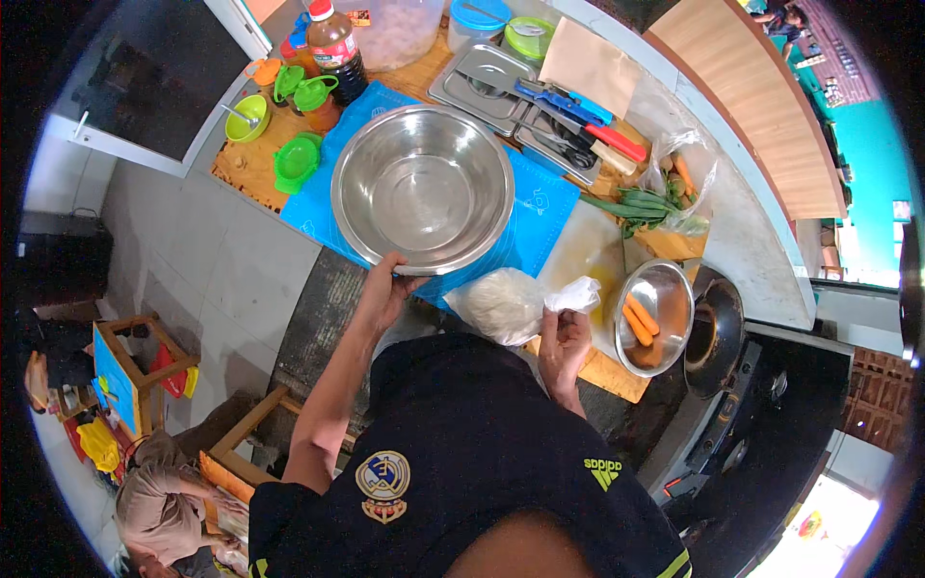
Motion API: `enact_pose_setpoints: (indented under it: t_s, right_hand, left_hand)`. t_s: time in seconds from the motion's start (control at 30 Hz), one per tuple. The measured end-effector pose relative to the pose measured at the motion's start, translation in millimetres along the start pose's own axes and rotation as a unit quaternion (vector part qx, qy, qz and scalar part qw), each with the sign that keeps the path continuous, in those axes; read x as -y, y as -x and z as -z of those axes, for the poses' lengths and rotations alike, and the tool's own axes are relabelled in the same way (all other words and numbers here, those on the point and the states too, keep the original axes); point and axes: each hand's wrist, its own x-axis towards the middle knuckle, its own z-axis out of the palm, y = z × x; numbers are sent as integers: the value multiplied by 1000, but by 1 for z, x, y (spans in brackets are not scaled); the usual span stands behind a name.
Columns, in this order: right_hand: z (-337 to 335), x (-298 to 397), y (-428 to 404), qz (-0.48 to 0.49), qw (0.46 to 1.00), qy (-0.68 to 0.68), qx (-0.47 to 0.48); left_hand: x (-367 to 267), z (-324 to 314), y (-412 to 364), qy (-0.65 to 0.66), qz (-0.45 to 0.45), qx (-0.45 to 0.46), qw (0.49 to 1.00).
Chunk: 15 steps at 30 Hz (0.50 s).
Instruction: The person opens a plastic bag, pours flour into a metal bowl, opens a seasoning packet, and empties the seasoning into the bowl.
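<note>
My left hand [386,295] grips the near rim of a large stainless steel bowl [423,202], its thumb over the edge. Nothing lies inside the bowl, which rests on a blue printed mat [553,193]. In my right hand [566,339] is the gathered white neck of a clear plastic bag [498,307] with pale contents; I cannot tell what they are. The bag is at the mat's near right edge, beside the bowl and close to my body. Right of that hand, a smaller steel bowl [673,339] holds carrots [640,319].
Behind the mat are a sauce bottle [336,54], steel containers [480,79] and knives [578,119]. Leafy greens [639,206] lie by a whitish cutting board [578,238]. A wok [715,332] sits on the stove at right. Another person [162,498] works at lower left.
</note>
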Motion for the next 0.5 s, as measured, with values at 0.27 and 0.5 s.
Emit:
enact_pose_setpoints:
  t_s: [0.27, 0.5]
  right_hand:
    - [5, 2, -1, 67, 996, -58, 13]
    - [16, 9, 5, 55, 998, 10, 22]
  left_hand:
    - [38, -4, 58, -161, -59, -170, 970]
    - [3, -85, 80, -497, -494, 191, 687]
